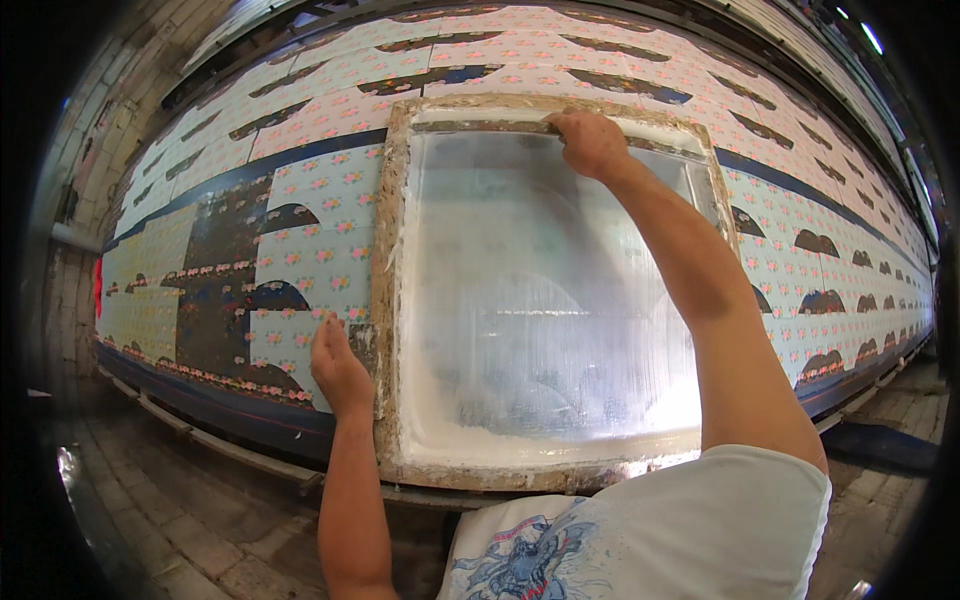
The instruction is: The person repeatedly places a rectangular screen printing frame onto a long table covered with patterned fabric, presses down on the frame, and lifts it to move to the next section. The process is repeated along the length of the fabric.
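A wooden-framed printing screen (pixel 390 250) lies over the pale fabric pieces, its mesh whitish and shiny, its frame crusted with white residue. Along the far end of the mesh runs a long thin squeegee (pixel 480 127). My right hand (pixel 592 145) is closed on it near its middle, and that arm reaches across the screen. My left hand (pixel 341 372) is at the frame's left side, beside a small dark block (pixel 362 350). Its fingers stretch upward, apart from the squeegee; whether the palm touches the frame cannot be made out.
A long table spreads to both sides, with a dark blue near edge (pixel 230 405). Mint pieces (pixel 340 270) with pink flowers lie beside the screen, pink ones (pixel 530 60) farther back, yellow ones (pixel 145 260) at the left. Tiled floor (pixel 200 510) shows below.
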### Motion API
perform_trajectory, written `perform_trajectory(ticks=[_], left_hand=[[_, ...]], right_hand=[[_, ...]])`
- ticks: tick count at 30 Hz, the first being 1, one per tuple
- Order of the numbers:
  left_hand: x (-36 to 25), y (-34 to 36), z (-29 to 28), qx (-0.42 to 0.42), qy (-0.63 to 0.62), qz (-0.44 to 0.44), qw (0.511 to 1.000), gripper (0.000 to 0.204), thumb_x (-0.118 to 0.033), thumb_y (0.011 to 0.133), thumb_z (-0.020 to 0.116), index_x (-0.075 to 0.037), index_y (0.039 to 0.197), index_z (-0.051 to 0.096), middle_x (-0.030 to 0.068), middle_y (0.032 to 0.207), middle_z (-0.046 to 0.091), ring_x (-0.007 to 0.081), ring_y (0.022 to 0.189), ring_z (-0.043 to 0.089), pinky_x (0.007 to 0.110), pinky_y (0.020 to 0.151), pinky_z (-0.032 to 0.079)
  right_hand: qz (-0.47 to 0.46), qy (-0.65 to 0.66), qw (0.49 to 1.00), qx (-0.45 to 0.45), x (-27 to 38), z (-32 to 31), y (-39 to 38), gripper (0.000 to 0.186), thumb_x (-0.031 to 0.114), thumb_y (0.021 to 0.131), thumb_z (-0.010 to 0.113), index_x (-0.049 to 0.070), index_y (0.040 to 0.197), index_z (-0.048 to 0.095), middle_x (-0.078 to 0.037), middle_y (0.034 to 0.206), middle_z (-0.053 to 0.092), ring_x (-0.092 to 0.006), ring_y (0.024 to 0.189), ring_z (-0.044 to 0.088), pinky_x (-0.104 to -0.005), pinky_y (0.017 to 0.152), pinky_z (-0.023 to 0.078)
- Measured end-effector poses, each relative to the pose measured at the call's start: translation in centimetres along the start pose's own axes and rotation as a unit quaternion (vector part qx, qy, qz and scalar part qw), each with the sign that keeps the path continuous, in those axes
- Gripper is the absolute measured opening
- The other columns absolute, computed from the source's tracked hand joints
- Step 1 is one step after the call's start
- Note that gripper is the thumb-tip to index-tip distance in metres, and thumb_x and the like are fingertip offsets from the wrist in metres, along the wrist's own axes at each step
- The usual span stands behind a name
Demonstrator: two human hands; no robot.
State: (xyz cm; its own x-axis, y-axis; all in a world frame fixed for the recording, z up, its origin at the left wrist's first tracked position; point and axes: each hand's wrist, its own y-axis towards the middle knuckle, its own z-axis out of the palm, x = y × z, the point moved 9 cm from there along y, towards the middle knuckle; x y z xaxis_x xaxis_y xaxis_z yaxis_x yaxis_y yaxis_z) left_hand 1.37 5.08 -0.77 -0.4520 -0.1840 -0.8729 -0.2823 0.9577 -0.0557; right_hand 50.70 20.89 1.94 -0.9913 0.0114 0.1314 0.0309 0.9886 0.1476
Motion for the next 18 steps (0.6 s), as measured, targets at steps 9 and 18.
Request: perform_trajectory(ticks=[9,18], left_hand=[[-0.1,-0.2,0.2,0.002,0.029,-0.006,1.000,0.059,-0.040,0.121,0.041,0.009,0.149,0.060,0.0240,0.146,0.064,0.0327,0.139,0.062,0.044,0.120,0.046],[0.1,-0.1,0.2,-0.002,-0.002,0.002,1.000,0.057,-0.037,0.121,0.043,0.011,0.141,0.066,0.0225,0.136,0.070,0.0310,0.131,0.065,0.043,0.115,0.048]], right_hand=[[-0.066,0.004,0.991,-0.113,-2.5,-0.4,0.4,0.051,-0.004,0.082,0.066,0.017,0.127,0.078,-0.014,0.117,0.078,-0.0357,0.110,0.075,-0.0495,0.092,0.061],[-0.033,-0.030,0.996,0.076,-3.1,-0.9,2.6,0.039,0.004,0.082,0.062,0.010,0.118,0.078,-0.019,0.111,0.079,-0.0416,0.108,0.075,-0.0544,0.091,0.059]])
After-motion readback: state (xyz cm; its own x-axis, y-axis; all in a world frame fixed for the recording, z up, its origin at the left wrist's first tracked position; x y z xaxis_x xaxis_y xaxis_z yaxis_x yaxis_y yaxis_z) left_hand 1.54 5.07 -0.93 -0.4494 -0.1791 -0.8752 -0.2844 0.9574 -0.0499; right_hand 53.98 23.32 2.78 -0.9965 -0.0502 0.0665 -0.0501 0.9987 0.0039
